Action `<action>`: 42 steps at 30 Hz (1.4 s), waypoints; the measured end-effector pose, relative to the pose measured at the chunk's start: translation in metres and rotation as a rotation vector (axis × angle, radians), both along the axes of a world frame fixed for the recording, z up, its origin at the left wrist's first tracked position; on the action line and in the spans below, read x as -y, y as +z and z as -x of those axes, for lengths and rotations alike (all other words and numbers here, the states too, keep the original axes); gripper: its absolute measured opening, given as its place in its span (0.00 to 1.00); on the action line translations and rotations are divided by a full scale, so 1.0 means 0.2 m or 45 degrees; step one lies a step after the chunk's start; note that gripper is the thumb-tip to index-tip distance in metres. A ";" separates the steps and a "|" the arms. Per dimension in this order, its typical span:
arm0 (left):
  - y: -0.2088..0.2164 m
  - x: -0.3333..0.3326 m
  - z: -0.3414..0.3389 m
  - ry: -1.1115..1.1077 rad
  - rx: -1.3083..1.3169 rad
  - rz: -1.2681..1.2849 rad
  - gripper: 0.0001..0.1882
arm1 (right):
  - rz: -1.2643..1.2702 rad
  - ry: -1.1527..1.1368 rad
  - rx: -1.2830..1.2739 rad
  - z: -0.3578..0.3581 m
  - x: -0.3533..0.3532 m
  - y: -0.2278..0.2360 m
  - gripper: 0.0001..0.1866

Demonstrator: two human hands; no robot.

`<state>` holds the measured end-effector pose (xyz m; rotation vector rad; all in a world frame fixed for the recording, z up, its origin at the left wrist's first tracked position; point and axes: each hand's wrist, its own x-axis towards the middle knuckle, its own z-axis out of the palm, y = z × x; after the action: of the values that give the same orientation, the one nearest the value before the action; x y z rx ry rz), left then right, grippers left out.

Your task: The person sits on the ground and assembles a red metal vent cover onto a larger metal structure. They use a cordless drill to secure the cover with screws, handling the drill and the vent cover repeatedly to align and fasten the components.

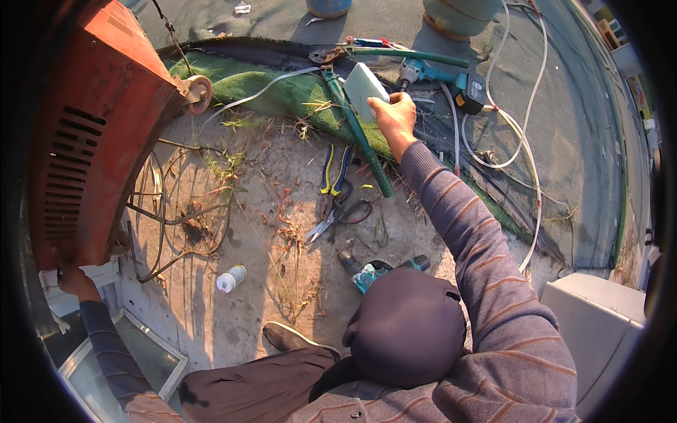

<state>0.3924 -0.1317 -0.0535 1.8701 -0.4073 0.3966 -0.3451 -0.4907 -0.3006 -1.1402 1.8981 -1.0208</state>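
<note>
My right hand [395, 116] pinches the near corner of a pale, flat rectangular block [365, 90], tilted above the ground; its material is unclear. Beneath and beside the block lies a bolt cutter [361, 148] with long green handles spread apart. Just beyond the hand rests a teal cordless power tool [417, 72] with a black battery. At the far left, my left hand [74, 282] reaches to the lower edge of a red metal cabinet [106, 134] with slotted vents. Shadow hides its fingers, so its grip is unclear.
Pliers [336, 170] with blue-yellow handles lie against black-handled scissors [340, 220]. A second teal power tool [368, 275] is partly behind a dark cap [405, 328]. A white bottle [231, 278], loose cables [161, 218], white tubing [525, 141] and a glazed frame [151, 345] lie around.
</note>
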 end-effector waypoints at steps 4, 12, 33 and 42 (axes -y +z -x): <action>0.00 -0.02 0.00 0.072 0.079 0.017 0.35 | 0.045 0.021 0.382 0.36 -0.12 0.10 0.26; -0.04 0.03 -0.01 0.101 0.237 0.079 0.36 | -0.372 -0.321 0.265 1.30 -0.51 0.16 0.26; -0.04 -0.05 -0.22 0.140 0.237 -0.154 0.30 | 0.877 2.262 -0.498 -0.42 -1.17 1.73 0.10; -0.12 -0.13 -0.41 0.133 0.288 -0.132 0.22 | 0.440 2.453 -0.505 -0.37 -1.26 1.78 0.08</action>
<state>0.4736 -0.1065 -0.0774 1.9594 -0.4912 0.6724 -0.2710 -0.2397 0.0548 -2.4874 0.1050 0.0885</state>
